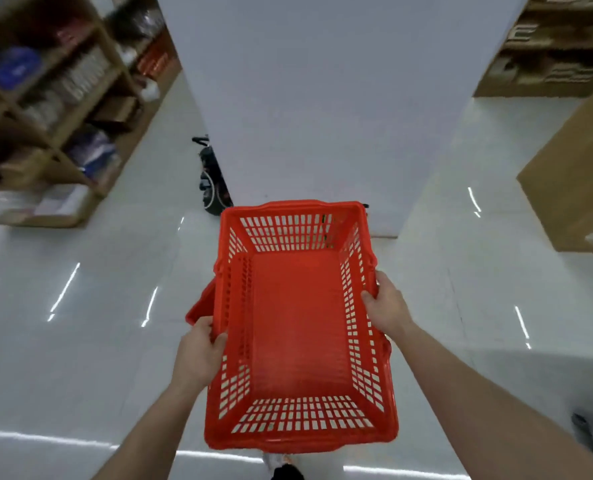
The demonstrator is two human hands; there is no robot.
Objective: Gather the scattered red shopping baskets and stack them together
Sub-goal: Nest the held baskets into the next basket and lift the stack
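Red basket [298,323] is held above the white floor [80,341], approx. at center of view, open side up. L hand [201,355] grips its rim at 9 o'clock, R hand [386,306] grips the rim at 3 o'clock. White pillar [322,98] stands at 12 o'clock.

Basket [298,327]: red-orange throughout; walls pierced with a regular grid of small rectangular slots, base solid and plain.
Floor [80,368]: glossy white, streaked with bright light reflections.
Pillar [322,98]: plain pale grey-white.
Shelving [78,107]: light tan wood; goods [14,67] blurred, blue, white and orange.
Carton [572,174]: plain brown.
Object [212,178] by pillar: black.
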